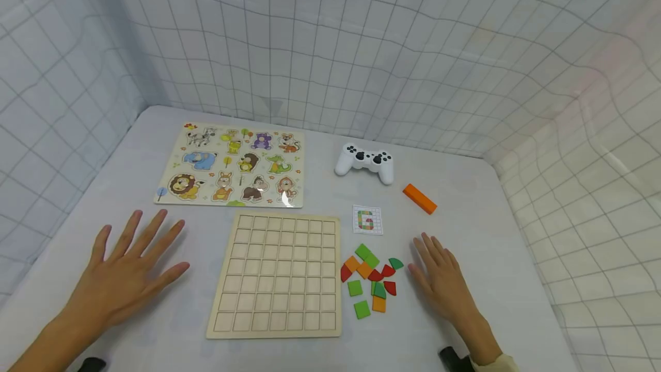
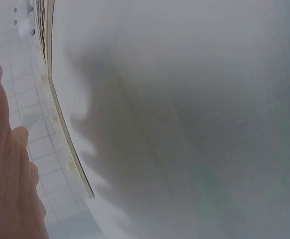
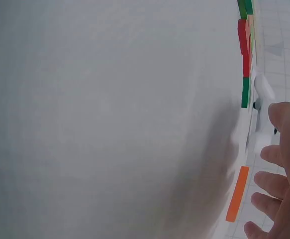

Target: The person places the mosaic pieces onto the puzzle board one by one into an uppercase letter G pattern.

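Observation:
My left hand point(image 1: 121, 280) is spread flat, palm down, over the white table left of a wooden grid board point(image 1: 279, 277), holding nothing. My right hand point(image 1: 441, 280) also has its fingers extended and holds nothing; it lies right of a loose group of coloured tiles. Among these are green squares point(image 1: 354, 287), orange squares point(image 1: 379, 304), red quarter-round pieces point(image 1: 390, 288) and dark green quarter-rounds point(image 1: 396, 263). Above the tiles lies a small pattern card point(image 1: 368, 220) printed with a coloured letter-like shape. In the wrist views, shadows fall on the cloth beneath each hand.
An animal puzzle board point(image 1: 232, 165) lies at the back left. Behind the card rests a white game controller point(image 1: 365, 162), with an orange block point(image 1: 420, 198) to its right. White grid-patterned curtains point(image 1: 330, 45) enclose the table on the back and sides.

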The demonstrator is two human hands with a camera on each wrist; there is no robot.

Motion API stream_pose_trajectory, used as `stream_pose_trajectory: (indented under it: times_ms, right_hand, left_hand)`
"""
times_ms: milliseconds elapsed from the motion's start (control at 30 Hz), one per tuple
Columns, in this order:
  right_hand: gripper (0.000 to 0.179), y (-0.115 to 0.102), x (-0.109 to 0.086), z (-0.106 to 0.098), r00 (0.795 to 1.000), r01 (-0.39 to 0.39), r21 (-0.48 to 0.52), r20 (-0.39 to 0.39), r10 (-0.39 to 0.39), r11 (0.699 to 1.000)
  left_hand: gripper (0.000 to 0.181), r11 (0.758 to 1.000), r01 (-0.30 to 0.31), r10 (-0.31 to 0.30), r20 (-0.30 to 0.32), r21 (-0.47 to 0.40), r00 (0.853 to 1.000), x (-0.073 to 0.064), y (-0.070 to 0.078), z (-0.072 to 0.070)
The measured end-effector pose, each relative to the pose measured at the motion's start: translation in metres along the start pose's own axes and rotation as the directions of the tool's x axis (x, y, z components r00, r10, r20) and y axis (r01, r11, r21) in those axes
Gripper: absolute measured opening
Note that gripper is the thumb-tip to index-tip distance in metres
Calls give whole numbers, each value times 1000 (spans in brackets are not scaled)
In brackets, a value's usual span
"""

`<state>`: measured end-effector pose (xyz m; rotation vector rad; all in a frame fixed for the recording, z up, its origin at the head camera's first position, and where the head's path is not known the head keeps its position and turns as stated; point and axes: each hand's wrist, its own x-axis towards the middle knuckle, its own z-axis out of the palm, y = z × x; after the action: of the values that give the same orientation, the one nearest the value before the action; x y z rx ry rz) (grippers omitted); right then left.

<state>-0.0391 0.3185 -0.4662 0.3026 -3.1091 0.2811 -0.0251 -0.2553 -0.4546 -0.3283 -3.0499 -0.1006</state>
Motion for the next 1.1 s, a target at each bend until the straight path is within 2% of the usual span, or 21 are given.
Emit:
stream_pose_trajectory:
  times_ms: [200, 333, 533, 633, 767, 933, 1100]
  right_hand:
    - [65, -5, 2, 1, 998, 63, 63, -10, -62, 996]
    - [63, -8, 3, 2, 997, 79, 116, 8, -81, 990]
    - [56, -11, 8, 2, 996, 75, 163, 42, -83, 984]
    - [52, -12, 11, 0, 994, 92, 209, 35, -101, 974]
    - [47, -10, 14, -2, 991, 112, 303, 36, -129, 946]
    - [43, -4, 20, -3, 983, 141, 387, 52, -175, 911]
    - [41, 2, 25, 0, 980, 116, 432, 96, -173, 894]
  left_hand:
    - [91, 998, -20, 20, -4, -68, 1000, 4, 14, 6]
    - [93, 990, -62, 62, -1, -129, 998, 8, 23, 10]
    - [99, 961, -100, 121, 65, -256, 991, 14, 37, 13]
    - [104, 931, -103, 152, 115, -351, 982, 18, 44, 14]
    - [104, 878, -100, 196, 161, -469, 967, 22, 48, 15]
    - [103, 812, -100, 245, 180, -575, 953, 26, 47, 19]
    - [101, 751, -88, 297, 216, -655, 930, 29, 42, 20]
